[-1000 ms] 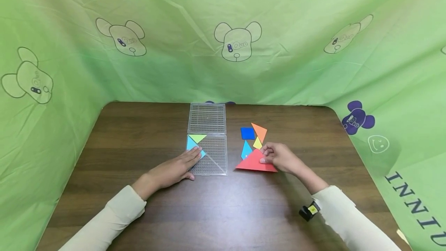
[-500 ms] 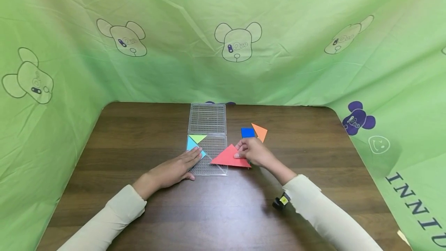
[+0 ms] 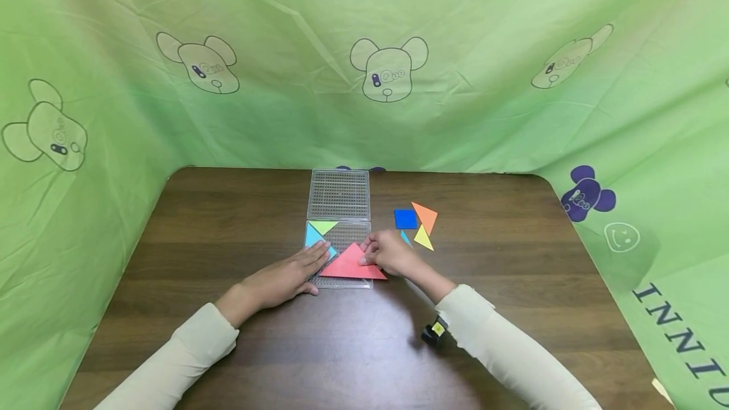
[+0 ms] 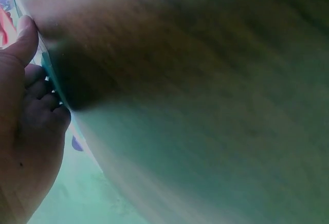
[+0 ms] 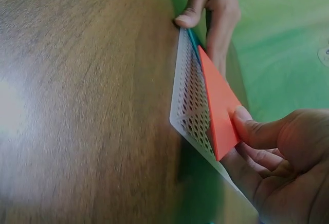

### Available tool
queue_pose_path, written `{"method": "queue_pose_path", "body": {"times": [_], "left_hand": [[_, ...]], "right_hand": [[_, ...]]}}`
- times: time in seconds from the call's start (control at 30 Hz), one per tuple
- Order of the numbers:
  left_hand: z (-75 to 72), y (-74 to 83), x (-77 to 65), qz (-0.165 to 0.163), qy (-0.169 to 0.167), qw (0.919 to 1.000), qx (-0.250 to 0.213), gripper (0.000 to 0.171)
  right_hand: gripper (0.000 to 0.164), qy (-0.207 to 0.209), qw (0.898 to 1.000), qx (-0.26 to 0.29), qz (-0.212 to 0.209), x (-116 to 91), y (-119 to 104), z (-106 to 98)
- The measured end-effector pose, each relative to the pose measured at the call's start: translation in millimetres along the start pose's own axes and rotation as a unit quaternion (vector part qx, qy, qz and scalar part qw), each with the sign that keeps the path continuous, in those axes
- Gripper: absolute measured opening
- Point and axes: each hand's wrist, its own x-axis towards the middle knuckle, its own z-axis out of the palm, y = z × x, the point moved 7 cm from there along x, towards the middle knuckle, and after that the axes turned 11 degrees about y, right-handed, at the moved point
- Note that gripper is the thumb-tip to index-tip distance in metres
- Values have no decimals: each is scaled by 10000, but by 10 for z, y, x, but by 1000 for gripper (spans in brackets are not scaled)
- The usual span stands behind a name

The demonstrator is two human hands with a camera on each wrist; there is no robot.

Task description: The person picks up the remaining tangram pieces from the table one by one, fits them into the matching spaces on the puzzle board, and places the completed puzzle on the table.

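Note:
My right hand [image 3: 390,253] pinches a large red triangle tile [image 3: 350,264] between thumb and fingers, tilted over the near part of a clear perforated case [image 3: 342,283]. In the right wrist view the red triangle [image 5: 220,106] stands at an angle above the holed tray [image 5: 193,100]. My left hand [image 3: 290,274] lies flat with straight fingers on a light blue triangle [image 3: 316,237] in the case's left side, covering part of it. A small green triangle [image 3: 323,226] sits at the case's upper left corner. The left wrist view is dark; my left thumb and fingers [image 4: 46,93] show at its edge.
Right of the case lie a blue square [image 3: 405,219], an orange triangle [image 3: 424,215], a yellow triangle [image 3: 423,238] and a blue piece [image 3: 405,238] partly behind my right hand. The case's other half [image 3: 338,195] lies unfolded behind. A green cloth [image 3: 387,131] surrounds the wooden table.
My right hand has carried the red triangle leftward from beside the loose pieces to over the case. The yellow triangle is uncovered again. My left hand has stayed in place.

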Motion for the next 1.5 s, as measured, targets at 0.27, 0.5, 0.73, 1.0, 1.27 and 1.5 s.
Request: {"method": "queue_pose_path", "body": {"times": [0.27, 0.5, 0.73, 1.0, 1.27, 1.5], "left_hand": [[23, -14, -13, -115, 12, 9999, -61, 77], [36, -8, -25, -161, -52, 9998, -107, 77], [1, -7, -27, -169, -7, 9993, -323, 75], [-4, -19, -16, -183, -11, 9995, -241, 75], [-23, -3, -3, -162, 14, 9996, -238, 74], [-32, 0, 0, -148, 63, 9996, -231, 73]], "right_hand": [[12, -132, 9997, 210, 72, -16, -36, 186], [15, -93, 9999, 61, -42, -20, -103, 262], [17, 35, 10000, -41, -29, -26, -143, 285], [17, 421, 9978, -431, -285, -69, -239, 267], [16, 631, 9956, -588, -366, -111, -274, 244], [18, 683, 9938, -745, -467, -121, -289, 236]]}}
